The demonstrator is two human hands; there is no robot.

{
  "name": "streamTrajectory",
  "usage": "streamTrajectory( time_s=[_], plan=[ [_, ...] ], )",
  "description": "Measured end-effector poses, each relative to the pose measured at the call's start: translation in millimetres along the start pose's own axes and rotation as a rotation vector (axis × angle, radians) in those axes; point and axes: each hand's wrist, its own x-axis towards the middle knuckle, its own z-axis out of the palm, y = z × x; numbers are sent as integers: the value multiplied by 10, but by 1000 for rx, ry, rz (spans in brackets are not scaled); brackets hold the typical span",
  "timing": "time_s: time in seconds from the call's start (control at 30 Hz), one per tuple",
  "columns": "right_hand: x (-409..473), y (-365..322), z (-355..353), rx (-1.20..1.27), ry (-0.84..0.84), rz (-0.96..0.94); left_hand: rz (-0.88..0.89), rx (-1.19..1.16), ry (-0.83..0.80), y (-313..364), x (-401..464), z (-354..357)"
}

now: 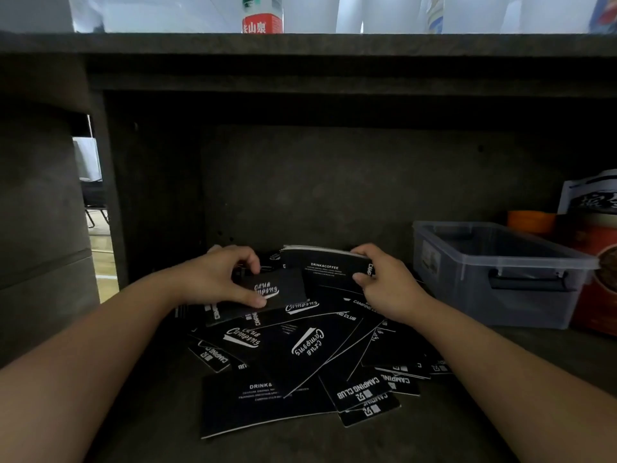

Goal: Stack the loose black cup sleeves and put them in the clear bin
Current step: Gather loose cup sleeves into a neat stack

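Observation:
Several flat black cup sleeves (300,349) with white lettering lie scattered in a heap on the dark shelf. My right hand (384,282) grips the right end of a small stack of sleeves (324,265), held on edge above the back of the heap. My left hand (220,275) pinches a single black sleeve (270,290) between thumb and fingers, just left of the stack. The clear bin (494,272) stands to the right of the heap; it looks empty as far as its inside shows.
The dark shelf floor (467,412) is boxed in by a back wall and a low ledge overhead. Orange and red packages (597,262) stand right of the bin. A bottle with a red label (262,15) stands on the counter above.

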Motion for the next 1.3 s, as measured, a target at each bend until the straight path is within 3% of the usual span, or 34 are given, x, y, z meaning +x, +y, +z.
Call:
streamTrajectory(
  time_s=[0.07,0.17,0.3,0.37,0.53,0.7,0.77,0.93,1.07,1.3],
  plan=[
    [-1,-1,0,28,-1,5,39,-91,132,34,16,10],
    [-1,-4,-3,45,-6,6,10,-47,294,45,43,16],
    [1,2,-4,55,-7,4,-123,114,321,-31,50,-9],
    [1,5,-2,54,-6,7,-107,146,356,-44,50,-28],
    [-2,-14,1,50,-14,4,76,27,489,15,94,63],
    [-16,-33,3,32,6,-20,89,-181,525,271,157,341],
    [-15,-32,18,-4,40,-38,64,-278,500,389,189,467],
    [14,8,46,-54,81,-64,160,-370,263,522,220,641],
    [13,26,36,-38,63,-76,117,-210,267,365,144,377],
    [25,49,26,-33,60,-63,-48,-9,-7,85,-30,-18]
  ],
)
